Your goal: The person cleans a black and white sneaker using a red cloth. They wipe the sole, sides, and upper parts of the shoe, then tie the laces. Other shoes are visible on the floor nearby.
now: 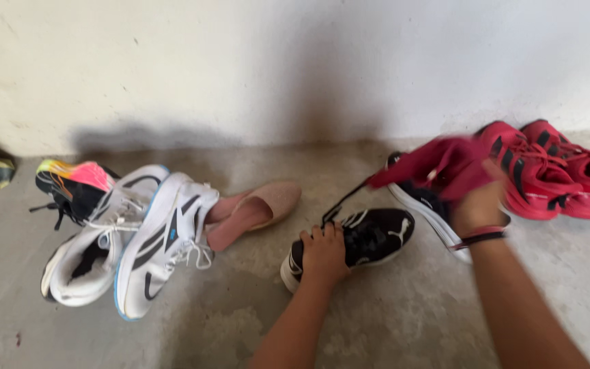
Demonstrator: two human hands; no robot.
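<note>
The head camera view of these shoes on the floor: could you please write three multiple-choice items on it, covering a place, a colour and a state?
1. Where does the left hand rest?
A. on the black sneaker
B. on the pink flat shoe
C. on the wall

2. What colour is the pair of sneakers at far right?
A. white
B. red
C. green

3. What is the right hand doing?
A. lying flat on the floor
B. holding a red cloth
C. hanging empty

Answers: 1 A, its fingers lie on the black shoe's heel end. 2 B, both are red with black stripes. 3 B, the cloth sits bunched in it, blurred.
</note>
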